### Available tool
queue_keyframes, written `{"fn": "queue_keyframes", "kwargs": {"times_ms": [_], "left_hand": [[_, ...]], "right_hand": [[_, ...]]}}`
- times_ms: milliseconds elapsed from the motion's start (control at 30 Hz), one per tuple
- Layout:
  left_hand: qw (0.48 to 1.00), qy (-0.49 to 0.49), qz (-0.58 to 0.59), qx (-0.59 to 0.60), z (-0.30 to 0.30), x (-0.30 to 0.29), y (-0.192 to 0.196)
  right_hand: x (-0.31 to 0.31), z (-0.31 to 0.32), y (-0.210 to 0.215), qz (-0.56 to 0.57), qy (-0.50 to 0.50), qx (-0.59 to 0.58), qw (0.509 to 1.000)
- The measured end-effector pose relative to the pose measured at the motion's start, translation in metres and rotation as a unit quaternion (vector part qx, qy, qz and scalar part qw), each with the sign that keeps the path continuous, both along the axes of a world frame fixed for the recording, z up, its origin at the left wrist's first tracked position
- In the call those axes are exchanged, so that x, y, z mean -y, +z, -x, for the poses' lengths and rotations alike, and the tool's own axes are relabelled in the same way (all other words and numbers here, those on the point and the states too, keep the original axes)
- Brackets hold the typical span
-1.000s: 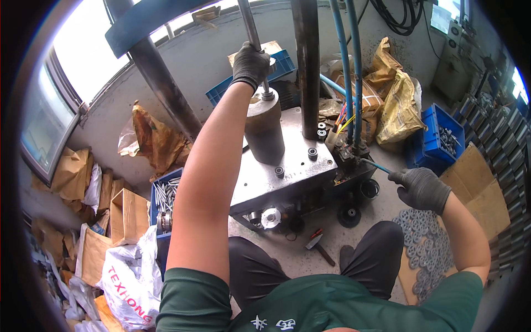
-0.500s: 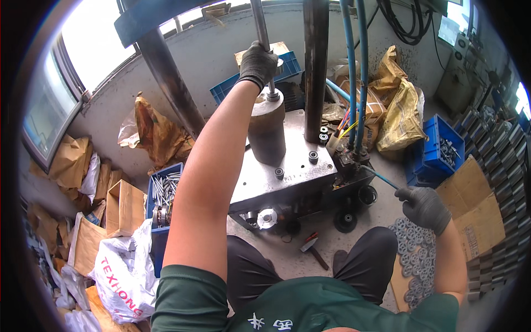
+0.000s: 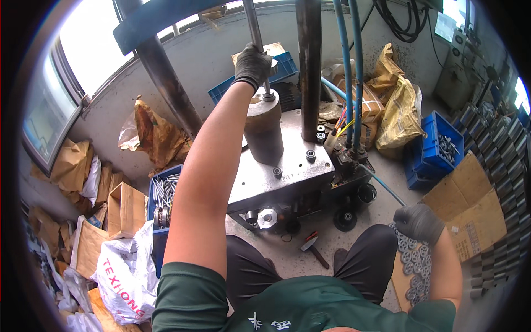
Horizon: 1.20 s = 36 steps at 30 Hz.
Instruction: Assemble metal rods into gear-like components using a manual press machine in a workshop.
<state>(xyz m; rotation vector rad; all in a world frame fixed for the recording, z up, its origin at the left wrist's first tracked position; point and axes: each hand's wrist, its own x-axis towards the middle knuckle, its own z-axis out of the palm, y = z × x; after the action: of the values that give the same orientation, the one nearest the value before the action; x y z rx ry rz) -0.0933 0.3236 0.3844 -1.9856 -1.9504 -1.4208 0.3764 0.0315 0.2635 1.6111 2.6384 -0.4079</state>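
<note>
My left hand (image 3: 254, 65), in a dark grey glove, is closed round an upright steel shaft (image 3: 266, 87). The shaft's lower end meets the top of a thick metal cylinder (image 3: 264, 133), which stands on a steel press plate (image 3: 249, 187). Small bearing-like rings (image 3: 311, 156) sit on the same plate to the cylinder's right. Off to the right, my gloved right hand (image 3: 421, 222) is closed on the end of a slim blue lever (image 3: 384, 185). That lever runs back to the hydraulic fittings beside the press.
Dark press columns (image 3: 310, 72) and blue hoses (image 3: 357, 72) rise behind the plate. Blue crates (image 3: 442, 144) with metal parts stand at right; another crate (image 3: 166, 188) holds bolts at left. Flat metal rings (image 3: 412, 260) lie on cardboard near my right arm. A red-and-dark tool (image 3: 312, 246) lies between my feet.
My right hand has drawn the lever's end down and toward me. My left hand keeps its grip on the shaft, and the whole view has shifted slightly.
</note>
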Motion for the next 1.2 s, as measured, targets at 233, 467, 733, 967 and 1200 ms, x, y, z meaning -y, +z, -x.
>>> {"fn": "queue_keyframes", "kwargs": {"times_ms": [233,467,733,967,1200], "left_hand": [[0.999,0.008,-0.007,-0.033,0.005,-0.003,0.001],[1.0,-0.015,0.001,0.028,-0.015,0.014,0.004],[0.999,0.018,-0.014,-0.024,0.003,0.011,-0.001],[1.0,0.01,0.013,0.018,-0.01,0.017,0.004],[0.999,0.043,0.004,-0.018,0.003,-0.001,-0.002]], "right_hand": [[-0.018,-0.004,0.004,-0.065,-0.036,-0.127,0.989],[-0.002,-0.021,-0.015,-0.024,0.029,0.005,0.999],[-0.064,0.019,0.026,-0.382,0.026,-0.218,0.898],[-0.193,0.016,0.075,-0.54,-0.005,-0.234,0.808],[-0.177,0.009,0.061,-0.514,-0.028,-0.185,0.837]]}}
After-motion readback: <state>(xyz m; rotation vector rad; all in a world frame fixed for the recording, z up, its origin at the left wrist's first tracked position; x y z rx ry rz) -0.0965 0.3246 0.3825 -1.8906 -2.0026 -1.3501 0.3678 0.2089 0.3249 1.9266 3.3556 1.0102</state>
